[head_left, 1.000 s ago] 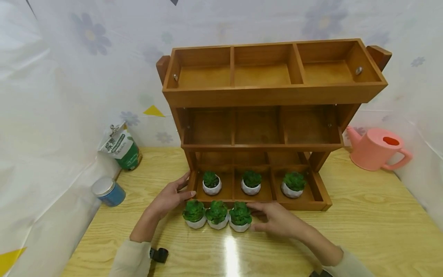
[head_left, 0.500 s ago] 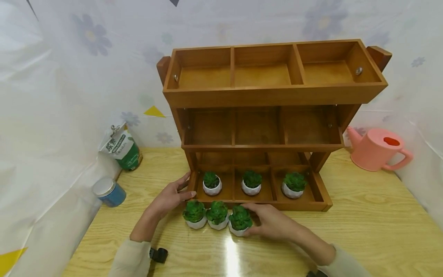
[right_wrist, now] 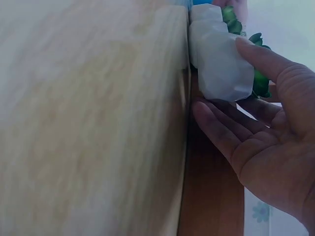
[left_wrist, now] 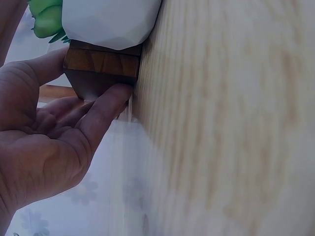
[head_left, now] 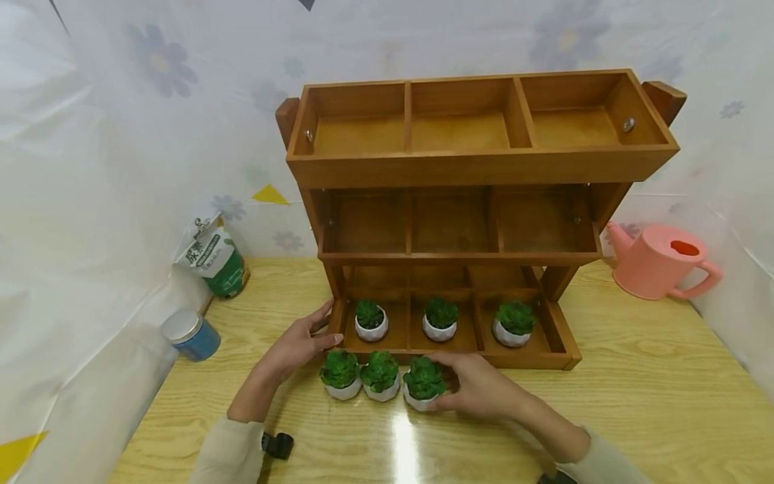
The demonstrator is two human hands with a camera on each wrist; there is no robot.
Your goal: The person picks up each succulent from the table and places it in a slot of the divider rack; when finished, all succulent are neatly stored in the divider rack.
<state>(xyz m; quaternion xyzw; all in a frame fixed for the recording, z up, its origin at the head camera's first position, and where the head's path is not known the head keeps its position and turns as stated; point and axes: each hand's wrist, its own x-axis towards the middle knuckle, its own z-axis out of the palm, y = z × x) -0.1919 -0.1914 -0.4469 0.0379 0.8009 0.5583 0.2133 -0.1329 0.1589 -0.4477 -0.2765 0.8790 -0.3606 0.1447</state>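
My right hand (head_left: 482, 386) holds the rightmost potted succulent (head_left: 425, 380) of a row in front of the wooden plant shelf (head_left: 459, 172). In the right wrist view the thumb lies on its white faceted pot (right_wrist: 226, 69), with the other fingers around the far side. Two more succulents, a left one (head_left: 340, 371) and a middle one (head_left: 380, 375), stand side by side to its left. My left hand (head_left: 296, 349) grips the bottom tier's left front corner (left_wrist: 102, 64), thumb over the rim and fingers along the outer side.
In the bottom tier sit a left succulent (head_left: 371, 321), a middle one (head_left: 440, 320) and a right one (head_left: 513, 324), one per compartment. A pink watering can (head_left: 653, 262) stands at right. A blue jar (head_left: 192, 335) and a green-white pouch (head_left: 216, 263) stand at left.
My right thumb and fingers have drawn in around the rightmost pot. That succulent has shifted slightly right, leaving a small gap from its neighbour. My left hand stays at the shelf corner.
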